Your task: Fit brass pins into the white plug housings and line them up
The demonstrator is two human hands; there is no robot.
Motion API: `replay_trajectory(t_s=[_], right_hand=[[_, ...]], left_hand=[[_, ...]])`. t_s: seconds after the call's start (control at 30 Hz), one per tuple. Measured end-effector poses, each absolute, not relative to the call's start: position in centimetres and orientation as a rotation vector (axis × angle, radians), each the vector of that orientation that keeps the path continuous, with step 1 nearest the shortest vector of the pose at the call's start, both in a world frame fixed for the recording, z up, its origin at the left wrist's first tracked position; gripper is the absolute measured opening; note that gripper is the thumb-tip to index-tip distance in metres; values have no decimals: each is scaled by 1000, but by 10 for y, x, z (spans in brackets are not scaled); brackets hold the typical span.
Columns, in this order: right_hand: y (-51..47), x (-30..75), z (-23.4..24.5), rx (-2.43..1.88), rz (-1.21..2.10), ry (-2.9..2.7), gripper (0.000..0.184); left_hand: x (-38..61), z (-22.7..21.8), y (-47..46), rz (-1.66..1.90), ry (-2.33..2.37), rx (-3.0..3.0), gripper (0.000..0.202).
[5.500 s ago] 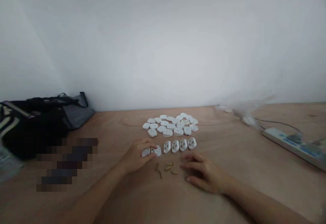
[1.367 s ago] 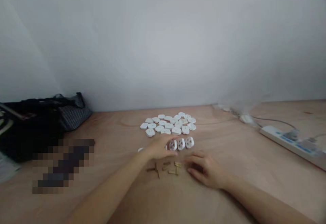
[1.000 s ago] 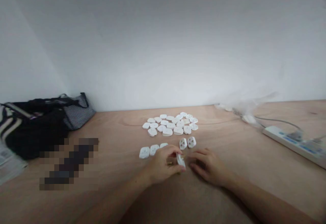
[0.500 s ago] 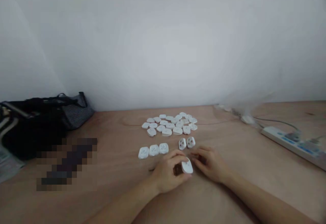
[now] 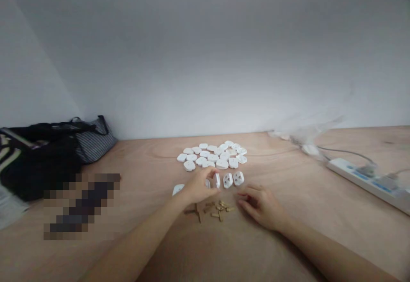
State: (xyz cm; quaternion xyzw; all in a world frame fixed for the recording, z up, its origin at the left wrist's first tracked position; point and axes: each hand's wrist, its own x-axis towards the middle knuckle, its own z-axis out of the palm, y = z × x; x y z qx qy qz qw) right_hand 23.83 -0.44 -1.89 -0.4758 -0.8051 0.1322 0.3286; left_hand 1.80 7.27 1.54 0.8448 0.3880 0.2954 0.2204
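Shell (image 5: 217,180): white plug shell, standing on edge at the left end of a short row, on the surface just beyond the pins.
Left hand (image 5: 198,186): fingers curled, tips at the shell; whether it is pinched or only touched cannot be told.
Right hand (image 5: 261,203): lying low on the surface, fingers loosely bent, holding nothing, tips just right of the pins.
Pins (image 5: 213,209): loose brass scatter between the two hands.
Row: two more shells (image 5: 232,179) face up just right of the tipped one; one more (image 5: 178,189) half hidden behind the left wrist.
Pile (image 5: 213,157): about twenty white shells, close-packed, just beyond the row.
Surface (image 5: 144,166): bare pale wood, no lip in view.
Power strip (image 5: 368,178): far right, well apart, cable attached.
Bag (image 5: 48,154): dark, far left against the wall.
Risk, shell: on edge it is likely unstable; a loose hold could let it drop flat and knock its neighbours out of line.
Risk, pins: small and round, so a sweep of either wrist would probably roll them apart or under an arm.
Risk, pile: it is close behind the fingers, so an overreach could mix sorted shells with unsorted ones.
Risk, hidden shell: it is out of sight behind the wrist and may be dragged when the arm draws back.
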Motion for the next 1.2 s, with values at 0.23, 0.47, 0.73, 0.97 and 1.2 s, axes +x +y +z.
replay_trajectory(t_s=[0.23,0.47,0.73,0.97,1.2], right_hand=[[-3,238,-20,-1234,317,-2123,16],[6,238,-17,-1251,102,-2110,22],[37,226,0,-1297,-42,-2261,43],[47,219,-12,-1295,-16,-2231,37],[28,226,-9,-1128,241,-1917,36]], left_hand=[[19,16,85,619,992,2452,46],[-9,18,67,807,1097,2476,24],[-66,17,30,516,996,2503,10],[-69,7,30,470,1060,2325,13],[-68,6,25,659,1015,2359,14]])
